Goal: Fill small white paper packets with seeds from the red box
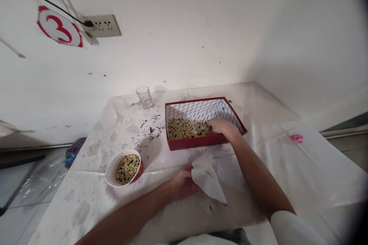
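My left hand is closed on a white paper cone, held low in front of the red box with its wide end toward me. A red box with patterned white lining stands on the table, and pale and dark beans cover part of its floor. My right hand reaches over the front wall into the box, at the right edge of the beans. Its fingers are bent together, and whatever they hold is hidden. Left of my left arm, a paper bowl contains similar mixed beans.
An empty glass stands at the back left of the table. Dark scraps lie scattered between the glass and the box. A pink item is on the right side. A wall with a socket rises behind.
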Demonstrator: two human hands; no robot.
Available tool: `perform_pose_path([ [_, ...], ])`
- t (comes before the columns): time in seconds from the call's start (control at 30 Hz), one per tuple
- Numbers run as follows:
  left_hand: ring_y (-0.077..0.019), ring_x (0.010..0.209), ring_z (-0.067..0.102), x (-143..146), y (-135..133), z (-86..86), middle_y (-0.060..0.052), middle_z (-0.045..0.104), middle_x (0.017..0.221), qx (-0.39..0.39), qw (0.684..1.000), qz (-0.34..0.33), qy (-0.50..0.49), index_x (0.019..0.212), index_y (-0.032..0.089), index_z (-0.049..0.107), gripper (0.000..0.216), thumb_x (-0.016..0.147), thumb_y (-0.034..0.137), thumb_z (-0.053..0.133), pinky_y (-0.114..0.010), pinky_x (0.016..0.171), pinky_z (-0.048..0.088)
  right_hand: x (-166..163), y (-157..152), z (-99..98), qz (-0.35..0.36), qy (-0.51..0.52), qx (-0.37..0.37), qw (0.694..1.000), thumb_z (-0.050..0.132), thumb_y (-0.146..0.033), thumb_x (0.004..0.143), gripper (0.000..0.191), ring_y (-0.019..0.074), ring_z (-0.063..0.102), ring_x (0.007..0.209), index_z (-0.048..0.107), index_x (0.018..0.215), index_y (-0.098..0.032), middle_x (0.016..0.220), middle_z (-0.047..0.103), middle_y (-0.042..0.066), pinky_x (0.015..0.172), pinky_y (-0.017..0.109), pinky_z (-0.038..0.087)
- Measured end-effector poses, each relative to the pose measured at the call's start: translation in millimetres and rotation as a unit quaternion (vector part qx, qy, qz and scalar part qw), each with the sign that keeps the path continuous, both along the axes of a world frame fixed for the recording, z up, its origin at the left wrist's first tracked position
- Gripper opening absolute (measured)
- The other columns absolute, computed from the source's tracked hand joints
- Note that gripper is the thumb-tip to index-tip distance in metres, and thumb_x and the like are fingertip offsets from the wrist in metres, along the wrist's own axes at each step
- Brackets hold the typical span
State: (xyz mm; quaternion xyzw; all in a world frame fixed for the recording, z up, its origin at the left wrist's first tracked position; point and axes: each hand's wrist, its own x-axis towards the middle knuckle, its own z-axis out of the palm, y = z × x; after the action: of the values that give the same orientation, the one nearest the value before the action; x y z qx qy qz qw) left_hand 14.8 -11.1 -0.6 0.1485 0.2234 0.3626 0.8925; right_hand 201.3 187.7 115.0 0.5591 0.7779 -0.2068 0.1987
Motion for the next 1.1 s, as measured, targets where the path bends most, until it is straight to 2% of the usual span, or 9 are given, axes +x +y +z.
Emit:
perform_pose_path([
  [0.13,-0.0164,0.091,0.072,2.0,-0.2,0.8,-0.005,0.078,0.104,-0.007,1.0,-0.004,-0.008,0.109,0.018,0.078,0.032,0.078,0.012,0.072,-0.026,0.081,0.051,-2.9,-0.1,2.7,0.023,0.02,0.002,1.0,0.071,-0.034,0.085,0.027,0.0241,0.074,0.089,0.084,0.1,-0.015,0.102,0.08,0.015,0.068,0.027,0.048],
  [0.23,-0.0177,0.093,0.073,2.6,0.3,-1.3,-0.007,0.078,0.107,-0.008,1.0,-0.002,-0.016,0.111,0.016,0.077,0.035,0.076,0.014,0.074,-0.028,0.083,0.052,-2.7,0.8,2.5,0.03,0.029,0.005,0.999,0.072,-0.039,0.084,0.031,0.0248,0.074,0.086,0.084,0.098,-0.014,0.098,0.08,0.015,0.066,0.028,0.047],
  [0.4,-0.0187,0.095,0.073,2.4,0.9,-1.0,-0.008,0.078,0.109,-0.012,1.0,-0.006,-0.017,0.114,0.017,0.075,0.034,0.08,0.014,0.07,-0.03,0.084,0.051,0.5,6.7,-6.1,0.027,0.035,-0.007,0.999,0.075,-0.025,0.079,0.027,0.0233,0.075,0.087,0.085,0.102,-0.016,0.101,0.081,0.012,0.063,0.026,0.045],
  [0.63,-0.0203,0.093,0.072,0.5,1.6,0.7,-0.007,0.078,0.104,-0.014,1.0,0.004,0.0,0.112,0.015,0.077,0.034,0.079,0.014,0.067,-0.031,0.082,0.051,2.0,16.7,-13.3,0.037,0.04,-0.032,0.998,0.068,-0.009,0.074,0.039,0.0218,0.076,0.095,0.085,0.107,-0.022,0.108,0.081,0.008,0.065,0.024,0.045],
  [0.9,-0.0193,0.097,0.072,0.7,1.5,4.4,-0.008,0.078,0.107,-0.002,1.0,-0.005,-0.021,0.111,0.016,0.077,0.032,0.08,0.017,0.069,-0.03,0.088,0.051,0.6,13.8,-11.9,0.036,0.034,-0.039,0.998,0.067,-0.013,0.073,0.034,0.0245,0.076,0.089,0.085,0.102,-0.018,0.104,0.081,0.013,0.068,0.026,0.048],
  [1.1,-0.0212,0.098,0.073,1.4,1.4,-6.3,-0.009,0.079,0.109,-0.006,1.0,-0.005,-0.01,0.116,0.015,0.075,0.037,0.08,0.015,0.066,-0.032,0.086,0.054,1.1,15.0,-14.9,0.035,0.039,-0.033,0.998,0.066,-0.011,0.073,0.034,0.023,0.076,0.088,0.084,0.101,-0.018,0.102,0.081,0.011,0.066,0.025,0.046],
])
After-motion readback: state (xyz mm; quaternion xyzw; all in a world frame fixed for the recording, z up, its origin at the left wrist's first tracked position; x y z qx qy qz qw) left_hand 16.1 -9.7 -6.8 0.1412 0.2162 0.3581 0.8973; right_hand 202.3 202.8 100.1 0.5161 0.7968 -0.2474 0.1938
